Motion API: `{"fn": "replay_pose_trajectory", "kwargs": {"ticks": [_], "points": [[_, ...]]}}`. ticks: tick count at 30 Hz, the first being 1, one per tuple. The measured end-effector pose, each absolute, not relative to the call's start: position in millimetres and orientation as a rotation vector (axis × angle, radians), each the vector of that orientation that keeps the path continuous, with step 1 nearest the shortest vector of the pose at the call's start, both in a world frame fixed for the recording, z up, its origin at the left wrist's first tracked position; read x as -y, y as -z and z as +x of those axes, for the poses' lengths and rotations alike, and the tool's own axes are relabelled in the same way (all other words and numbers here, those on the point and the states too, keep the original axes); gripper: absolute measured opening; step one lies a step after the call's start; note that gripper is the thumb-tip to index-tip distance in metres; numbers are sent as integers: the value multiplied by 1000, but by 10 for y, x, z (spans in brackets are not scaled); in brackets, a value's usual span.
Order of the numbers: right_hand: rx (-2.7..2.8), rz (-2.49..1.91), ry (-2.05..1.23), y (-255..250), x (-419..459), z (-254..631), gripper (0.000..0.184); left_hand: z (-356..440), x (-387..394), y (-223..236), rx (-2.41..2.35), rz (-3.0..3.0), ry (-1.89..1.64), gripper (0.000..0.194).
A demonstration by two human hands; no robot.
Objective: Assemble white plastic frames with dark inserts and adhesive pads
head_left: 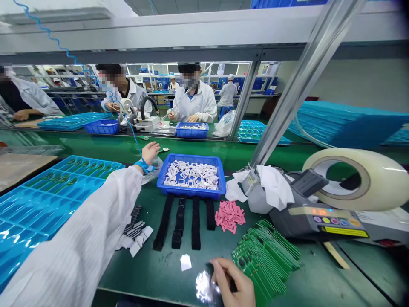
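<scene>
My left hand (150,152) reaches past the blue bin onto the green conveyor belt (128,147), fingers stretched out. A blue wrist strap with a coiled cord is around its wrist. Just beyond the fingertips, a small board-like piece (164,149) lies on the belt. At the front of the bench my right hand (234,281) has thumb and index finger together; what they hold, if anything, is too small to see. Beside it is a shiny silver patch (203,286), and to its right lie fanned green circuit boards (265,260). A white square (185,262) lies nearby.
The blue bin (161,181) holds white plastic frames. Black strips (196,224), pink pieces (230,216) and striped pads (136,230) lie before it. Left is a blue tray (28,213); right, a tape dispenser (319,217) and metal post (287,102). Co-workers sit opposite.
</scene>
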State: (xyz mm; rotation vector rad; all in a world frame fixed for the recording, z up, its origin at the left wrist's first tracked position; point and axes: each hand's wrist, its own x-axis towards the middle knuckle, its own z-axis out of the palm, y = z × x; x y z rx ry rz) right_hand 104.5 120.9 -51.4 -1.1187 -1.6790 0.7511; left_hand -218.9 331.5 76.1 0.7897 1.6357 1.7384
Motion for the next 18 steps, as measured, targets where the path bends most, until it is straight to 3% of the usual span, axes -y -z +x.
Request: {"fn": "replay_pose_trajectory", "kwargs": {"ticks": [5, 10, 14, 18], "points": [[1862, -1099, -667, 396, -1237, 1061, 35, -1732, -2467, -739, -1483, 1050, -1737, 25], [2052, -1126, -618, 59, -1155, 1058, 36, -1115, -1192, -634, -1368, 1402, -1431, 11], [2197, -1100, -629, -286, -1044, 1068, 25, -763, -554, -532, -1161, 2447, -1091, 38], [2100, -1146, -668, -343, -854, 1006, 31, -526, -357, -453, -1160, 2746, -918, 44]]}}
